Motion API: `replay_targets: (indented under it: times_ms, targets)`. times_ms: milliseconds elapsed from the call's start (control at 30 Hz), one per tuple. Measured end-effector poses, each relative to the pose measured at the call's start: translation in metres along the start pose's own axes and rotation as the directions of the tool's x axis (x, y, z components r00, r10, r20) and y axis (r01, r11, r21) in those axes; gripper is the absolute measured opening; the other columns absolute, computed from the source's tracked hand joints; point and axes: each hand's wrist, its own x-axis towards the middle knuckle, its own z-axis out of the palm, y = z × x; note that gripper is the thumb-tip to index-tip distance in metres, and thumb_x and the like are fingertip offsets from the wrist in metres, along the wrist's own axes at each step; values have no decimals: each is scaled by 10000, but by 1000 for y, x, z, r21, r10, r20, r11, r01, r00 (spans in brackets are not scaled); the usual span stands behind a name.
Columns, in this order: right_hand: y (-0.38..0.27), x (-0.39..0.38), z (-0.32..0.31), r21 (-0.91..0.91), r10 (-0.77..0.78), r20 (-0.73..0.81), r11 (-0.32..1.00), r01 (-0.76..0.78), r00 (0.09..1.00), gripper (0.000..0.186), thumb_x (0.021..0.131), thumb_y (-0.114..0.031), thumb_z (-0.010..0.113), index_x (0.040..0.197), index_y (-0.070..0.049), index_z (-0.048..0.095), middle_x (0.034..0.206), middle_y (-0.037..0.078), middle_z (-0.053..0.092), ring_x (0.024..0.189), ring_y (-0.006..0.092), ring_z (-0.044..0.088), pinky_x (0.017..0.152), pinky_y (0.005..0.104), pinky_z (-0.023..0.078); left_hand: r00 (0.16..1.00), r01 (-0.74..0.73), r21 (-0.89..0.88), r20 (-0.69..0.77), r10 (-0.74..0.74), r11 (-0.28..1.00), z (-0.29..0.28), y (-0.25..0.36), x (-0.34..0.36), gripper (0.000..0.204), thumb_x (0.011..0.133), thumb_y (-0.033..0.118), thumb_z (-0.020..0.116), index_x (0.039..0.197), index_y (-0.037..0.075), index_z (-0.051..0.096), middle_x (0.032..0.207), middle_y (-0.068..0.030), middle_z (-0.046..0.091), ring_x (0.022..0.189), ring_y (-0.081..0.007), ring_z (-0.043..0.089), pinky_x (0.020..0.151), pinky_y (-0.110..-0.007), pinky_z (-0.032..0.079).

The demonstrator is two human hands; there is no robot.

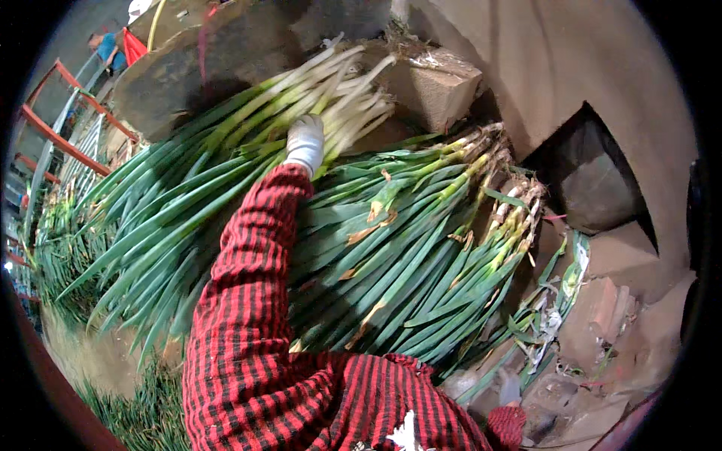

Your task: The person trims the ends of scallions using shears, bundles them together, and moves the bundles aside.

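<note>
A large bunch of peeled green onions (331, 105) lies at the upper left. Its clean white stems point up and right, and the long leaves trail down to the left. My left hand (306, 141), in a white glove, is closed over the stems of this bunch, its fingertips partly hidden. Beside it, to the right, spreads a heap of unpeeled green onions (391, 248) with dirty roots and some yellowed leaves. At the lower right my right hand (510, 387) appears blurred and greyish next to the peelings, below the heap; its fingers are not clear.
Stone blocks (440, 86) stand behind the roots. A dark square opening (598, 180) is in the wall at right. Torn leaves and peelings (553, 323) litter the lower right. More green onions (139, 406), red metal rails (64, 139) and another person (109, 51) are at left.
</note>
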Motion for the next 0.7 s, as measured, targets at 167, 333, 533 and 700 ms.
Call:
replay_targets:
  times_ms: [167, 333, 533, 700]
  targets:
    - [55, -20, -16, -43, -56, 39, 997, 58, 998, 385, 911, -265, 566, 1238, -67, 520, 985, 81, 634, 910, 216, 625, 734, 393, 527, 969, -110, -340, 171, 177, 934, -51, -34, 2, 474, 764, 112, 569, 1221, 14, 490, 1012, -216, 625, 856, -368, 654, 674, -470, 525]
    - [50, -12, 4, 51, 61, 34, 997, -62, 998, 350, 915, -263, 562, 1206, -72, 530, 971, 74, 636, 891, 211, 627, 711, 382, 527, 913, -62, -295, 369, 174, 953, -77, -62, -6, 393, 841, 190, 538, 1198, 40, 472, 1181, -246, 562, 988, -399, 615, 784, -476, 511]
    - [40, -14, 22, 97, 106, 32, 989, -109, 994, 311, 919, -261, 556, 1169, -76, 542, 954, 67, 637, 868, 204, 630, 684, 369, 526, 956, 191, -96, -209, -207, 977, -60, -115, 41, 551, 821, 435, 630, 1265, 128, 519, 1182, -101, 540, 1146, -290, 496, 959, -460, 403]
    - [42, -9, 25, 143, 110, 84, 982, -121, 990, 244, 923, -253, 547, 1094, -79, 549, 940, 63, 634, 833, 202, 631, 643, 343, 516, 967, 174, 59, 179, -181, 983, -41, -137, 64, 366, 854, 275, 554, 1168, 91, 591, 1207, -108, 556, 1163, -289, 494, 942, -453, 409]
